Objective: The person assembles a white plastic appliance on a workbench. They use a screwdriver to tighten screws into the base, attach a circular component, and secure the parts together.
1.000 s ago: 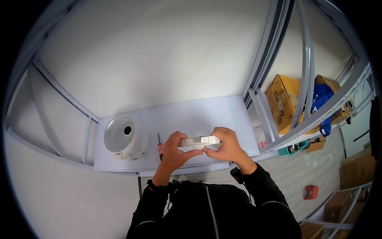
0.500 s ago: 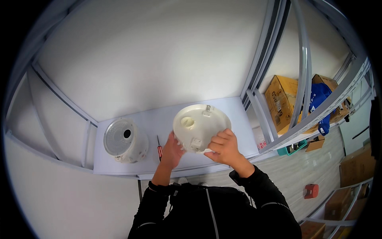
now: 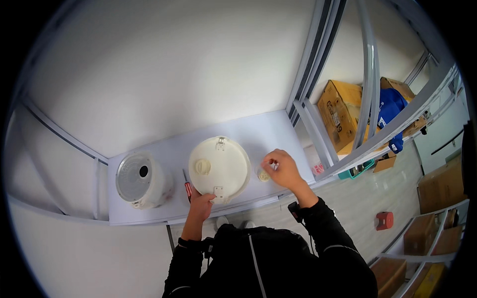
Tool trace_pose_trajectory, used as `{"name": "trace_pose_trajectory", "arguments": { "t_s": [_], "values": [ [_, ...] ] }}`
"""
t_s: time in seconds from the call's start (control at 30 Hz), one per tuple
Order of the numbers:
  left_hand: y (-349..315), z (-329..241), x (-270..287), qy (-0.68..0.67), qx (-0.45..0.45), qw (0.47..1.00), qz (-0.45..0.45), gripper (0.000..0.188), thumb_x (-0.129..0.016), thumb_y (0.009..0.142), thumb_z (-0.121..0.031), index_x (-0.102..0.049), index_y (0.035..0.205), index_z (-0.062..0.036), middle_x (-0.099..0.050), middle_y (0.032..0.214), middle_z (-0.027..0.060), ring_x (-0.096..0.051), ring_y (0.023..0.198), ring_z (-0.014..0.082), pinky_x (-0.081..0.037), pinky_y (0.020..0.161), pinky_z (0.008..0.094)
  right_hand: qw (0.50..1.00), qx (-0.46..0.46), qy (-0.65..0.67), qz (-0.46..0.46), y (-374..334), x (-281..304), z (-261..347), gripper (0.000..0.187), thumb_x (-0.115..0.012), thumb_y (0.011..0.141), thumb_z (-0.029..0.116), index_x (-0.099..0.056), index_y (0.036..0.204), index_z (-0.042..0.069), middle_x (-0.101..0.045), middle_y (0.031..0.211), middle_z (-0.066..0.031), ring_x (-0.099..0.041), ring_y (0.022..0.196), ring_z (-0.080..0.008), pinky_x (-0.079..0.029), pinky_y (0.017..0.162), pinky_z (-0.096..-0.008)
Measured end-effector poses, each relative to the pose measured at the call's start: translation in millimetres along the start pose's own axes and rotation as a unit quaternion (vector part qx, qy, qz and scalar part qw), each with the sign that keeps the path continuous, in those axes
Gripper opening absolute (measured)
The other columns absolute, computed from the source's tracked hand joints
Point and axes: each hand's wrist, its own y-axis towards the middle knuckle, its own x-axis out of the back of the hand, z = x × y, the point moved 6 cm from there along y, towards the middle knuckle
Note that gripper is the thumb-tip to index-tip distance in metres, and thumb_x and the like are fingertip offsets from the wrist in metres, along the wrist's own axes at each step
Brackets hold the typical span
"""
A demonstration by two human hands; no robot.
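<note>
A round cream-white lid lies on or just over the table, with a knob near its left side and metal latches at its far and near edges. My left hand grips its near left rim, thumb on top by the near latch. To the right, my right hand hovers with curled fingers, thumb and forefinger drawn together. What they hold, if anything, I cannot make out. Beneath those fingertips sits a small round dish-like piece with pale contents. A red-handled screwdriver lies left of the lid.
A white cylindrical drum with a grey disc top and a dark hole stands at the table's left. Metal frame posts rise at the right. Beyond them are a yellow-brown carton, a blue cloth and a red stool.
The lid has gone from tilted in both hands to lying flatter, further left. My right hand has let go of it and moved right to the small round piece. My left hand still grips the rim.
</note>
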Motion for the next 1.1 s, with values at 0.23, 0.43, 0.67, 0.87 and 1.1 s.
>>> {"name": "trace_pose_trajectory", "arguments": {
  "t_s": [0.23,0.43,0.67,0.87,1.1],
  "values": [
    [-10.4,58.4,43.7,-0.037,0.063,0.997,0.011,0.086,-0.055,0.077,0.019,-0.045,0.158,-0.0067,-0.062,0.148,0.0154,-0.062,0.138,0.0358,-0.054,0.113,0.0498,0.976,-0.187,-0.108,0.035,-42.5,13.9,-89.8,0.024,-0.083,0.086,0.02,-0.075,0.106,0.01,-0.072,0.095,-0.0099,-0.071,0.09,-0.0301,-0.056,0.079,-0.0425],
    [-7.3,81.3,76.4,-0.009,0.07,0.997,0.023,0.08,-0.055,0.079,0.018,-0.05,0.155,-0.0058,-0.066,0.143,0.0153,-0.066,0.133,0.0367,-0.056,0.112,0.0504,0.978,-0.137,-0.128,0.087,-63.5,-10.9,-107.9,0.046,-0.089,0.08,0.018,-0.072,0.122,0.008,-0.071,0.112,-0.0121,-0.073,0.094,-0.0302,-0.059,0.082,-0.042],
    [-0.7,70.1,63.0,0.012,0.058,0.998,0.035,0.075,-0.056,0.08,0.016,-0.053,0.152,-0.0052,-0.066,0.144,0.0151,-0.065,0.136,0.0356,-0.054,0.115,0.0507,0.976,-0.073,-0.167,0.122,-56.0,-46.2,-84.7,0.062,-0.09,0.078,0.021,-0.067,0.135,0.016,-0.064,0.125,-0.01,-0.072,0.108,-0.0332,-0.061,0.088,-0.0462],
    [1.0,69.7,59.6,0.016,0.035,0.999,0.029,0.072,-0.057,0.082,0.016,-0.054,0.151,-0.0054,-0.067,0.144,0.0143,-0.065,0.136,0.0347,-0.055,0.114,0.0496,0.968,-0.062,-0.196,0.144,-45.1,-61.7,-87.9,0.064,-0.091,0.078,0.025,-0.066,0.137,0.017,-0.064,0.122,-0.0088,-0.071,0.11,-0.0332,-0.061,0.086,-0.048],
    [-2.1,71.6,61.0,0.017,0.042,0.999,-0.01,0.071,-0.057,0.084,0.016,-0.05,0.152,-0.0038,-0.063,0.146,0.0157,-0.065,0.136,0.0352,-0.056,0.112,0.0494,0.958,-0.058,-0.232,0.158,-38.1,-65.8,-86.2,0.055,-0.09,0.081,0.037,-0.072,0.129,0.017,-0.068,0.122,-0.008,-0.073,0.104,-0.0332,-0.062,0.084,-0.0463]
  ]
}}
